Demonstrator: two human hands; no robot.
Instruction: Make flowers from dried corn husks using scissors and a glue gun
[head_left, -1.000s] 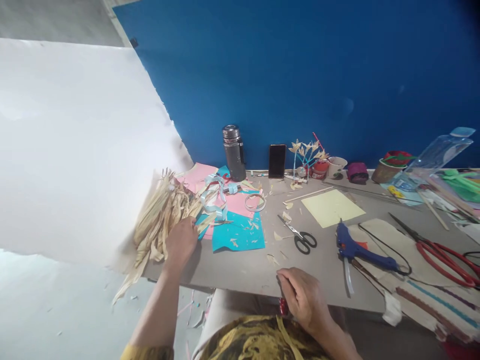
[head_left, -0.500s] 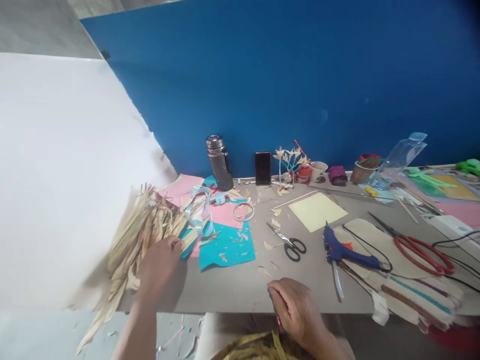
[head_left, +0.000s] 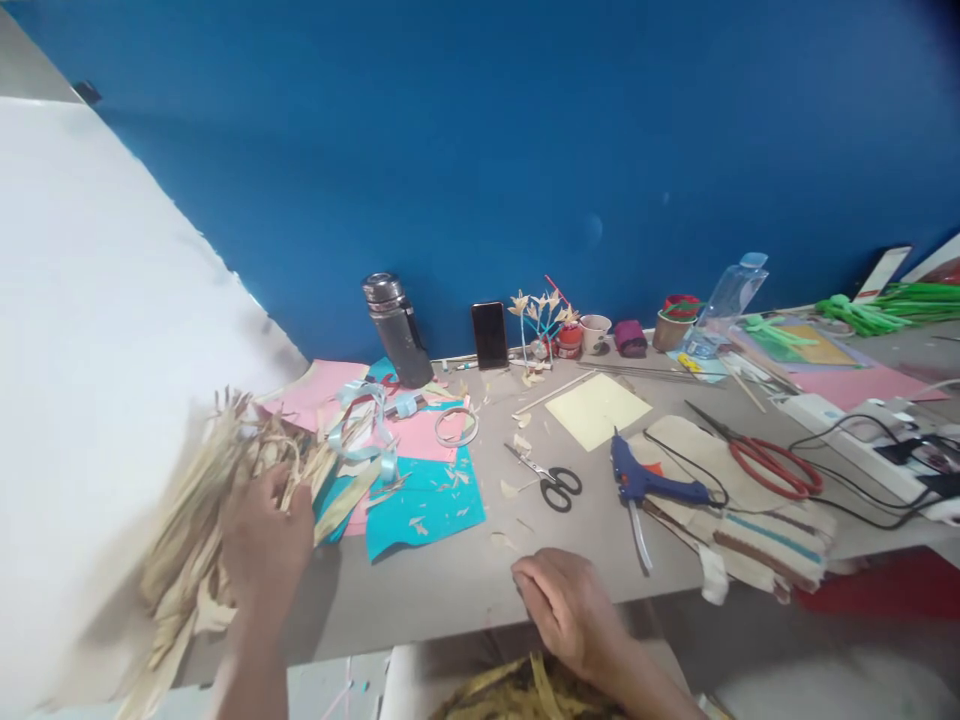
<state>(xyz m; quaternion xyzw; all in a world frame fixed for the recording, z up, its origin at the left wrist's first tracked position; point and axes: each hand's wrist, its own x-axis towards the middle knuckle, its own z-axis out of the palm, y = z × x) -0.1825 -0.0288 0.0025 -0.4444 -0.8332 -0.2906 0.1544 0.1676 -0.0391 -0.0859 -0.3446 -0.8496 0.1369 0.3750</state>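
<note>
A heap of dried corn husks lies at the left end of the table, some strips hanging over the front edge. My left hand is in this heap, its fingers bent and closed around a pale husk strip; the fingertips are partly hidden. Near the front edge, my right hand is curled like a fist, and what it holds, if anything, is hidden. Blue paper with husk scraps lies between the hands. Black-handled scissors rest beyond my right hand.
A blue glue gun and red-handled scissors lie on the right beside a power strip with cables. Along the blue wall stand a flask, a phone, husk flowers, a paper cup and a tilted bottle.
The view has turned to the right. My left hand has drawn back left from the ribbon side into the husk heap. My right hand stays closed near the table edge.
</note>
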